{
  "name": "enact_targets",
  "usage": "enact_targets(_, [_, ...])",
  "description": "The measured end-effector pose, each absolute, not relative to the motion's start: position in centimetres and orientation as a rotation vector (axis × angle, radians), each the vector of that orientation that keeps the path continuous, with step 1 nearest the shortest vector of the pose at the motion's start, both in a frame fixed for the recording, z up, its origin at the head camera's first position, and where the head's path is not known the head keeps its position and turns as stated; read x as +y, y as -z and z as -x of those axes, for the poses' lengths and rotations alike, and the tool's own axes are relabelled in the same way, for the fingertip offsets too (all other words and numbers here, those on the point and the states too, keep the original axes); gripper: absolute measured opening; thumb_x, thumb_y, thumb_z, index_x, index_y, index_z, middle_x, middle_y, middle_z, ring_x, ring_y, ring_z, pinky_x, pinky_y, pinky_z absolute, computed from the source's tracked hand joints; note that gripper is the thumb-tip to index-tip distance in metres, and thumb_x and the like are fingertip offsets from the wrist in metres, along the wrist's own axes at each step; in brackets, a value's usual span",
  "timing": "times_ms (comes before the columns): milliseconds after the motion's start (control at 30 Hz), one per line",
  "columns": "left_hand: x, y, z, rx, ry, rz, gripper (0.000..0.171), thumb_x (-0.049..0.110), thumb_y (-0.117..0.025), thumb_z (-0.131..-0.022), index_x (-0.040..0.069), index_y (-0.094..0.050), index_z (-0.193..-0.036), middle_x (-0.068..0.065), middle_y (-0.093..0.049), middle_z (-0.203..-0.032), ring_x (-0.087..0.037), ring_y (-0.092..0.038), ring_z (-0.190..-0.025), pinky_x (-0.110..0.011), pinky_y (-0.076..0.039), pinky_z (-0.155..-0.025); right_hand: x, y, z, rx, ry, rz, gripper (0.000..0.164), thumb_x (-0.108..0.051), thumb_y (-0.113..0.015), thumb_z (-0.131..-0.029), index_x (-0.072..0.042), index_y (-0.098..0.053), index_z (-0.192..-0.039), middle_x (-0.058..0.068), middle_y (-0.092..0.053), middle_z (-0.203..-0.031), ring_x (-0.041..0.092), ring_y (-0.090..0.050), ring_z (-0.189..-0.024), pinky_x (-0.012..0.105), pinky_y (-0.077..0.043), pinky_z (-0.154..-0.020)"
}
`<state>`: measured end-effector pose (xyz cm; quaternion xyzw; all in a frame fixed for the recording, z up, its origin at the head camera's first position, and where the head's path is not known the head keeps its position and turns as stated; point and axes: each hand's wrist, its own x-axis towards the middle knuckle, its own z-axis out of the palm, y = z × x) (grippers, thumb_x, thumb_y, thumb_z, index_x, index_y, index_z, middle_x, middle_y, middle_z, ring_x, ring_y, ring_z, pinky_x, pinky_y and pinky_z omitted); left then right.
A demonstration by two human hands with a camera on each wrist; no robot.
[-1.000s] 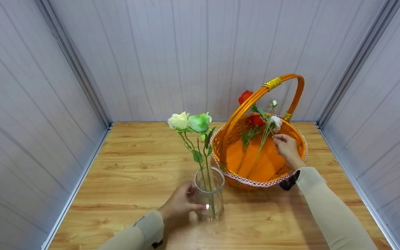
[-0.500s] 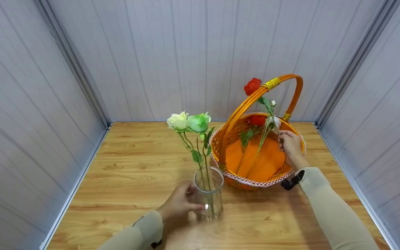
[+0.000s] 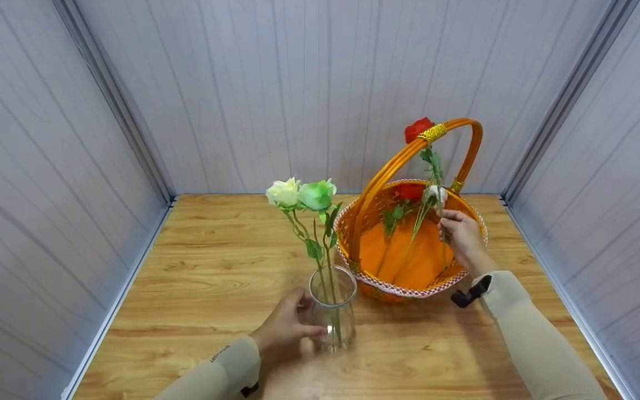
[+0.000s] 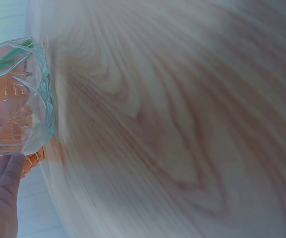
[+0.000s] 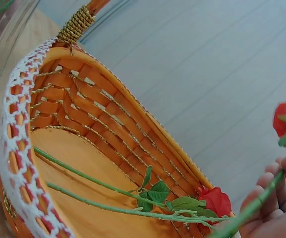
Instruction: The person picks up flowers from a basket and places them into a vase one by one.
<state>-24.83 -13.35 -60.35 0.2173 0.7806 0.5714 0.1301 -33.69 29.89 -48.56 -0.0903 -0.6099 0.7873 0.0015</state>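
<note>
My left hand [image 3: 286, 321] grips the side of a clear glass vase [image 3: 344, 328] on the table. A cream rose [image 3: 284, 193] and a green rose [image 3: 318, 195] stand in the vase, their stems inside it. In the left wrist view, the fingers [image 4: 11, 171] lie against the faceted glass [image 4: 19, 139]. Over the basket [image 3: 409, 291], my right hand [image 3: 463, 239] pinches the green stem [image 5: 261, 198] of a red rose [image 3: 415, 131]. This rose points upward, its head behind the basket handle. Another red rose [image 3: 409, 192] and a white flower [image 3: 436, 195] lie in the basket.
The orange basket's tall arched handle [image 3: 392, 166] rises over its opening, with gold wrapping [image 3: 432, 133] at the top. The vase stands close to the basket's left front. Pale panel walls [image 3: 231, 100] enclose the wooden table [image 3: 203, 266] at the back and sides.
My right hand has raised the red rose, whose head moved up and right and now stands more upright behind the handle. The left hand and vase have stayed in place.
</note>
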Motion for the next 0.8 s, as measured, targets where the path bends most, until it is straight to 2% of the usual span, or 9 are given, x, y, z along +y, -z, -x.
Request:
enact_targets(167, [-13.4, 60.4, 24.8, 2.283, -1.64, -0.666, 0.067, 0.017, -0.096, -0.082, 0.007, -0.056, -0.134, -0.01, -0.063, -0.133, -0.033, -0.062, -0.131, -0.058, -0.05, -0.121, 29.8, 48.9, 33.2, -1.913, -2.523, 0.208, 0.031, 0.001, -0.049, -0.112, -0.017, -0.071, -0.099, -0.001, -0.071, -0.08, 0.012, -0.067, -0.074, 0.024, -0.06, -0.071])
enact_targets(333, [-13.5, 60.5, 25.0, 2.304, -1.624, -0.689, 0.068, 0.017, -0.096, -0.081, 0.004, -0.056, -0.134, -0.011, -0.063, -0.132, -0.033, -0.062, -0.129, -0.059, -0.049, -0.121, 29.7, 49.3, 32.8, -1.912, -2.576, 0.183, 0.024, 0.001, -0.055, -0.11, -0.014, -0.072, -0.101, 0.002, -0.077, -0.082, 0.015, -0.074, -0.075, 0.028, -0.066, -0.073])
enact_targets(533, [-13.5, 60.4, 24.9, 2.294, -1.636, -0.657, 0.067, 0.017, -0.097, -0.08, 0.006, -0.057, -0.132, -0.011, -0.062, -0.132, -0.033, -0.061, -0.13, -0.06, -0.049, -0.121, 29.6, 49.7, 32.4, -1.88, -2.609, 0.204, 0.02, 0.002, -0.056, -0.109, -0.008, -0.07, -0.1, 0.005, -0.079, -0.081, 0.017, -0.076, -0.073, 0.032, -0.069, -0.074])
enact_targets(800, [-13.4, 60.4, 24.9, 2.273, -1.644, -0.669, 0.085, 0.019, -0.096, -0.08, 0.004, -0.051, -0.151, -0.015, -0.061, -0.142, -0.034, -0.06, -0.133, -0.06, -0.048, -0.123, 29.6, 50.1, 32.1, -1.79, -2.63, 0.18, 0.02, 0.005, -0.054, -0.108, -0.008, -0.065, -0.099, 0.007, -0.079, -0.081, 0.019, -0.078, -0.073, 0.035, -0.07, -0.074])
